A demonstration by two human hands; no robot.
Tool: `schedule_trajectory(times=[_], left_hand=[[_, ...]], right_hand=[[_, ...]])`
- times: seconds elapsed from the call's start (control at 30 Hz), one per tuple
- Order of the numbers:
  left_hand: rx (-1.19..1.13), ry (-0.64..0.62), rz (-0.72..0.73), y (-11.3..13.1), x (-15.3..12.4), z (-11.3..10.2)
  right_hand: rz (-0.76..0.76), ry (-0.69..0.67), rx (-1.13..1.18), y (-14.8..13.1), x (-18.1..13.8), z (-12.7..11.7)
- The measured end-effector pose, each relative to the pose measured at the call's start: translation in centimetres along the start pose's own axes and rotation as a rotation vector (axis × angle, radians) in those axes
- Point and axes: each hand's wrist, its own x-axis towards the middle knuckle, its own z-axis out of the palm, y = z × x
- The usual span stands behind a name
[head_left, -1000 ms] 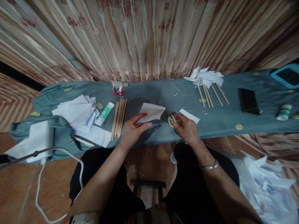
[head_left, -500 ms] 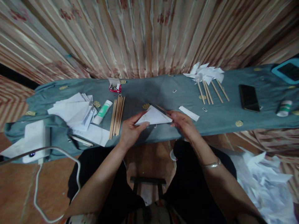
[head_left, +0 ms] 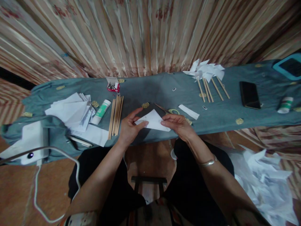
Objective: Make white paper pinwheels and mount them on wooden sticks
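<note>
A: Table (head_left: 218, 116), L side?
B: Paper stack (head_left: 68, 110), glue tube (head_left: 101, 112) R of it, then sticks (head_left: 119, 116). Box (head_left: 113, 88) just behind sticks.
A: Mid?
B: Sheet (head_left: 154, 121) btwn L hand (head_left: 129, 127) & R hand (head_left: 176, 125), scissors (head_left: 167, 111) behind it, nr R hand.
A: R side?
B: Paper strip (head_left: 188, 112) nr scissors, pinwheels (head_left: 207, 70) behind, phone (head_left: 249, 95) R of those, 2nd tube (head_left: 285, 105) far R.

Folded paper (head_left: 154, 121): white
Scissors handle (head_left: 174, 110): pale yellow-green
Glue stick (head_left: 101, 112): white, green label
Wooden sticks (head_left: 115, 115): light tan
Small box (head_left: 113, 90): red
Smartphone (head_left: 249, 94): black
Tablecloth (head_left: 162, 91): grey-green, scattered yellow motifs
Curtain (head_left: 141, 37): beige and brown stripes, reddish motifs
</note>
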Motion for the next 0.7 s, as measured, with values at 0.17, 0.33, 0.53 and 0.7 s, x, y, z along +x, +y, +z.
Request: schedule_trajectory(times=[0.17, 0.33, 0.53, 0.7], left_hand=[[-0.251, -0.040, -0.061, 0.1, -0.3, 0.7], [-0.297, -0.072, -0.107, -0.7, -1.2, 2.8], [-0.220, -0.001, 0.182, -1.3, -1.3, 3.1], [-0.123, -0.005, 0.299, -0.7, -1.7, 2.4]], right_hand=[[-0.044, 0.062, 0.016, 0.7, 0.5, 0.5], [-0.052, 0.138, 0.103, 1.2, 1.1, 1.8], [-0.062, 0.205, 0.169, 1.7, 2.0, 2.6], [-0.030, 0.194, 0.221, 1.6, 2.3, 3.1]])
